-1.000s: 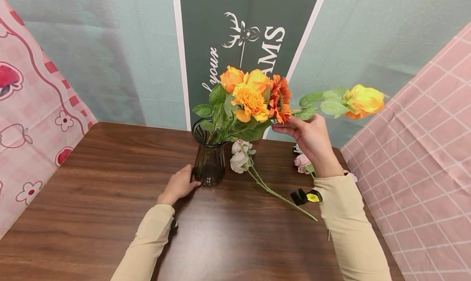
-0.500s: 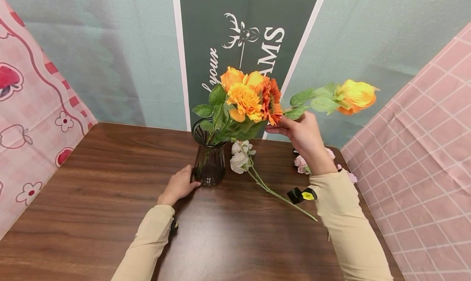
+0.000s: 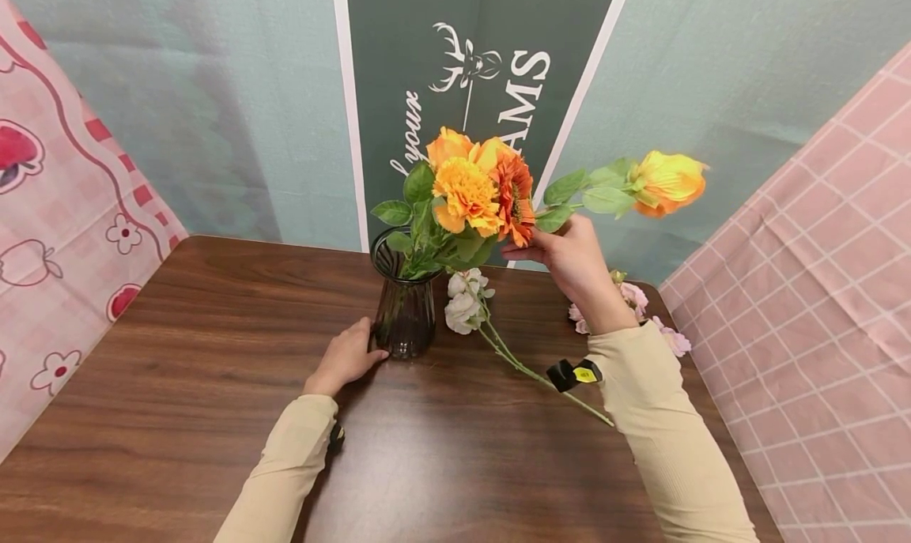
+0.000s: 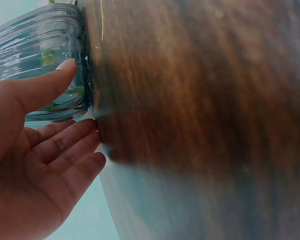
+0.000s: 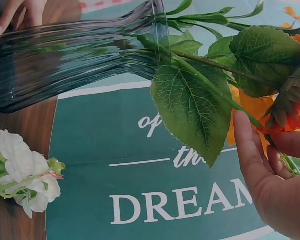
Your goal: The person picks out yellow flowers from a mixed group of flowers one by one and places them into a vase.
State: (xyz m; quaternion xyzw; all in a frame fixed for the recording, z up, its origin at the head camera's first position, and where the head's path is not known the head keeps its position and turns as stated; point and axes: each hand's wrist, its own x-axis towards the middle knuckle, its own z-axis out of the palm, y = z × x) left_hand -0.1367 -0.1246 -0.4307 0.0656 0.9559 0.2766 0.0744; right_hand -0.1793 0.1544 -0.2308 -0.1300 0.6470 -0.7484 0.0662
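A dark, ribbed glass vase (image 3: 404,322) stands upright on the table, holding several orange flowers. My left hand (image 3: 345,357) rests beside its base, thumb toward the glass. In the left wrist view, its fingers (image 4: 72,142) lie loosely extended along the table, not wrapped around the vase. My right hand (image 3: 580,262) pinches the green stem of an artificial yellow rose (image 3: 669,182), whose bloom sticks out to the right. That stem (image 5: 217,92) runs to the vase mouth in the right wrist view. An orange-red daisy-like flower (image 3: 515,199) sits against the right fingertips, beside an orange carnation (image 3: 467,195).
A white flower (image 3: 464,302) with a long stem lies on the wooden table (image 3: 235,322), right of the vase. Pink flowers (image 3: 633,298) lie at the back right, partly behind the right forearm. Printed cloths hang behind and at both sides.
My right hand has moved left toward the vase, bringing the yellow rose along. The orange-red flower and the carnation have shifted left too. My left hand and the vase have stayed put.
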